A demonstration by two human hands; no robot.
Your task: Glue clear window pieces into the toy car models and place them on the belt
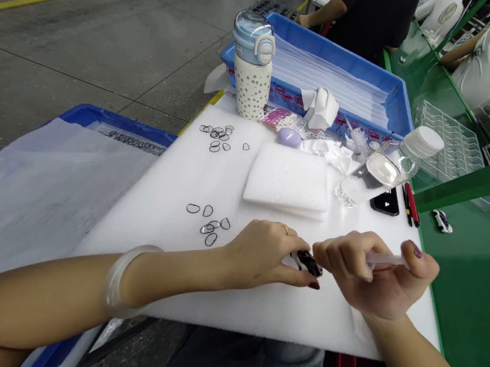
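My left hand [262, 253] holds a small black-and-white toy car [306, 263] between thumb and fingers, just above the white foam sheet [153, 219]. My right hand [373, 277] is closed around a slim translucent white rod [385, 260] that looks like a syringe plunger, with the thumb at its outer end. Its fingertips are right beside the car, and the rod's other end is hidden by the fingers. Left of my hands lie several thin black rings [211, 227], with another group of rings [216, 133] farther back.
A white foam block [288, 180] is ahead. Behind it stand a dotted bottle [251, 81], a tilted clear bottle [379, 169], a phone [386, 201] and a blue tray [401, 108]. Another toy car [443, 221] sits on the green bench [477, 283]. Other people sit beyond.
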